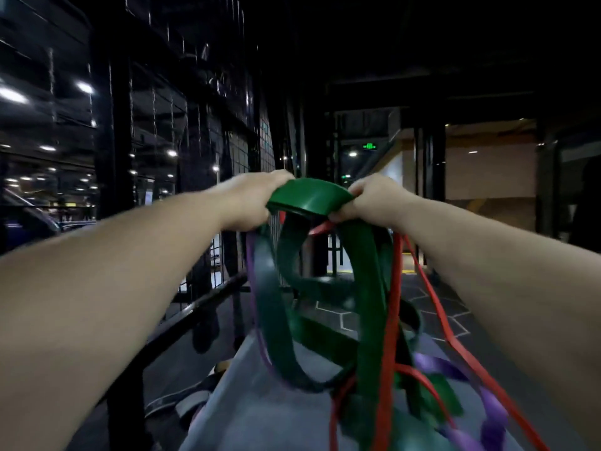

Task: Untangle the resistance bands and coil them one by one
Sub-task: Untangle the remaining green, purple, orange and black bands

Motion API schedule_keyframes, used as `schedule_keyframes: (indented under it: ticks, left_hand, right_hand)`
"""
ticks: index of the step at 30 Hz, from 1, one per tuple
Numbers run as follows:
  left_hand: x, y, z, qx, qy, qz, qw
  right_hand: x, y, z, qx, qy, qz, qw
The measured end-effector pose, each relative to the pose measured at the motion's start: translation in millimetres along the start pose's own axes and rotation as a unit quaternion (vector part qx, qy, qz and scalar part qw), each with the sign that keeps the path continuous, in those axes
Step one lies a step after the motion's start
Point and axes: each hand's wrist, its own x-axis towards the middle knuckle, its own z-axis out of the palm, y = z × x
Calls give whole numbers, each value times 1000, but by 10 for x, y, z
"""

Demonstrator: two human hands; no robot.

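Bands held up for separation. A grey worktop (257, 405) lies below, and on it rest the lower ends of the tangle of resistance bands (357, 320), which hangs from the hands in front of the chest. The wide green band (309, 196) arches across the top and loops down through the mass. The red band (390, 320) runs straight down beside it, then trails away to the right. The purple band (491, 408) twists through the bottom. The left hand (250, 200) and the right hand (370, 198) each clench one side of the green arch, close together.

The tangle is unresolved and nothing is coiled. The likely best method is to keep the bundle high so weight opens the loops, spread the hands to find which strand crosses the green one, and feed that strand out slack. Pulling hard would probably tighten the knot. Motion blur hides the crossings low down.
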Motion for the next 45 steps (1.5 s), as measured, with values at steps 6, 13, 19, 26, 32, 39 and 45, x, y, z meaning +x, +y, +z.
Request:
schedule_keyframes:
  ticks: [6, 13, 19, 26, 32, 39, 45]
  left_hand:
    - [44, -22, 224, -63, 28, -6, 998]
    - [229, 41, 255, -170, 182, -44, 967]
    - [93, 74, 378, -221, 117, -56, 967]
    - [-124, 67, 476, -515, -111, -78, 847]
    - [-217, 26, 617, -611, -101, -96, 779]
    - [-295, -25, 600, -597, -95, -105, 790]
    - [-427, -30, 868, -476, -148, -129, 857]
  right_hand:
    - [42, 107, -52, -53, 1, 7, 999]
    - [155, -42, -242, -55, -18, -35, 998]
    - [79, 72, -104, 0, -93, -17, 996]
    - [-19, 220, -21, 115, -226, 37, 967]
    - [-84, 318, 20, 113, -289, 21, 950]
    - [-237, 465, 159, 72, -318, 62, 943]
    - [-606, 706, 651, 129, -323, 102, 932]
